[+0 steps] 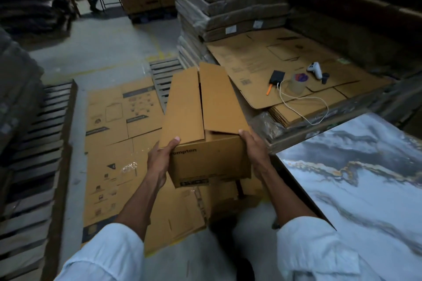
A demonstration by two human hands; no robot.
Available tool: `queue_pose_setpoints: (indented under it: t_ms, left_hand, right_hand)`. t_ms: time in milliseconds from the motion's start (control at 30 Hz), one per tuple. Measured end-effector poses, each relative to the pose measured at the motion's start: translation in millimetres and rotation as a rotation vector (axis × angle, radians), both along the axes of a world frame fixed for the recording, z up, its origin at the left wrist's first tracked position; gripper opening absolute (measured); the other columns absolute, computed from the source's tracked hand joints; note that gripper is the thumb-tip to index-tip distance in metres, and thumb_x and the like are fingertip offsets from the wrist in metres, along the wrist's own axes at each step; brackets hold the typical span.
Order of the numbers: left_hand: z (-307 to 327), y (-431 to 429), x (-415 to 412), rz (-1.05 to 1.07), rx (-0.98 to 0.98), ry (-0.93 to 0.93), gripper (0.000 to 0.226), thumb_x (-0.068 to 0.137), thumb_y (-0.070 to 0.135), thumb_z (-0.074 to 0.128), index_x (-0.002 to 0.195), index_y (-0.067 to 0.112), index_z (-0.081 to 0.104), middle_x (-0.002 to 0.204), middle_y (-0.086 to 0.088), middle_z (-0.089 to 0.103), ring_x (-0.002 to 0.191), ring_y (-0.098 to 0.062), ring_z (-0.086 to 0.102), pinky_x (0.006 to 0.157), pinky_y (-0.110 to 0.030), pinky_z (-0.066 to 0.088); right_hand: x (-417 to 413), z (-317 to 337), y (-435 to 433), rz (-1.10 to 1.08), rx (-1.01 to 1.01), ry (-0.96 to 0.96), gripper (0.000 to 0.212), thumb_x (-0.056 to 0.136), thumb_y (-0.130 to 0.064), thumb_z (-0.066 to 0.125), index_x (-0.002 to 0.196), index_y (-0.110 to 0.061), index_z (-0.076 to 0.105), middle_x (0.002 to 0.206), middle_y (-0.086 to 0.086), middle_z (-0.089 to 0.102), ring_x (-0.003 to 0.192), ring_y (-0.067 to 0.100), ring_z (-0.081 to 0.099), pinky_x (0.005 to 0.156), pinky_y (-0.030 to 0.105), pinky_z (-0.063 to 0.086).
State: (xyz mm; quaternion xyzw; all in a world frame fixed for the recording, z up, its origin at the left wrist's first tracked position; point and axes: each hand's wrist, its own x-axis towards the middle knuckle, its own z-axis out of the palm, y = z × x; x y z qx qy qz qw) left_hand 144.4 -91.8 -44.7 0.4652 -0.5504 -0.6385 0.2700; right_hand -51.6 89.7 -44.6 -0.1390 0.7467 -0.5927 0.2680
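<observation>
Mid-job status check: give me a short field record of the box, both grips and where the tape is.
box: brown carton, top flaps folded in, gap along the seam, no tape seen on it
left grip: holds near-left corner, thumb on the flap
right grip: holds near-right corner, thumb on top
tape roll: on the flat cardboard sheet, right of the box, untouched

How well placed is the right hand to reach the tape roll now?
Probably not yet: the right hand grips the cardboard box. Once freed, the way to the tape roll looks open.
</observation>
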Motion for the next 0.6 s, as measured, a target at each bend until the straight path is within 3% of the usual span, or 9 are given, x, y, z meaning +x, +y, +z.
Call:
queue_pose_setpoints:
  t_ms: [100, 167, 233, 333, 500, 600]
  left_hand:
    - [36, 3, 2, -0.026, -0.072, 0.044, 0.072, 0.089, 0.036, 0.075, 0.148, 0.006, 0.044, 0.091, 0.015, 0.057, 0.105, -0.016, 0.055, 0.090, -0.029, 0.037]
    - [51, 6, 0, -0.073, -0.091, 0.079, 0.064, 0.088, 0.037, 0.076, 0.143, 0.016, 0.051, 0.096, 0.015, 0.061, 0.103, -0.014, 0.060, 0.089, -0.026, 0.042]
    - [56, 8, -10, -0.154, -0.128, 0.078, 0.046, 0.083, 0.045, 0.079, 0.121, 0.025, 0.063, 0.102, 0.011, 0.071, 0.100, -0.013, 0.067, 0.083, -0.024, 0.050]
    - [65, 26, -37, -0.262, -0.144, 0.118, 0.065, 0.068, 0.062, 0.081, 0.123, 0.029, 0.069, 0.107, 0.007, 0.077, 0.100, -0.016, 0.072, 0.087, -0.039, 0.059]
    - [68, 97, -105, -0.552, -0.147, 0.107, 0.086, 0.059, 0.079, 0.079, 0.128, 0.029, 0.066, 0.116, 0.001, 0.073, 0.106, -0.018, 0.069, 0.090, -0.041, 0.058]
    - [70, 162, -139, -0.748, -0.154, 0.130, 0.074, 0.066, 0.073, 0.078, 0.121, 0.023, 0.069, 0.107, -0.001, 0.076, 0.099, -0.019, 0.072, 0.079, -0.037, 0.060]
  right_hand:
    - [6, 18, -1, -0.067, -0.053, 0.032, 0.066, 0.081, -0.075, 0.054, 0.128, -0.030, 0.063, 0.125, 0.005, 0.065, 0.113, 0.026, 0.061, 0.096, 0.047, 0.051]
    - [9, 32, 7, -0.112, -0.124, 0.059, 0.058, 0.085, -0.069, 0.057, 0.132, -0.036, 0.063, 0.124, 0.001, 0.067, 0.112, 0.024, 0.063, 0.099, 0.050, 0.052]
    - [6, 44, 25, -0.158, -0.158, 0.090, 0.064, 0.082, -0.072, 0.059, 0.139, -0.043, 0.058, 0.130, -0.002, 0.065, 0.117, 0.022, 0.061, 0.103, 0.050, 0.050]
    - [-3, 57, 69, -0.284, -0.122, 0.129, 0.086, 0.067, -0.089, 0.059, 0.143, -0.050, 0.050, 0.143, -0.003, 0.058, 0.128, 0.023, 0.055, 0.108, 0.054, 0.045]
    - [0, 71, 183, -0.577, -0.130, 0.136, 0.063, 0.074, -0.078, 0.062, 0.131, -0.053, 0.060, 0.131, -0.009, 0.067, 0.120, 0.020, 0.061, 0.105, 0.053, 0.047]
    - [6, 64, 259, -0.768, -0.153, 0.107, 0.067, 0.066, -0.081, 0.067, 0.129, -0.057, 0.060, 0.131, -0.008, 0.067, 0.122, 0.022, 0.061, 0.107, 0.053, 0.046]
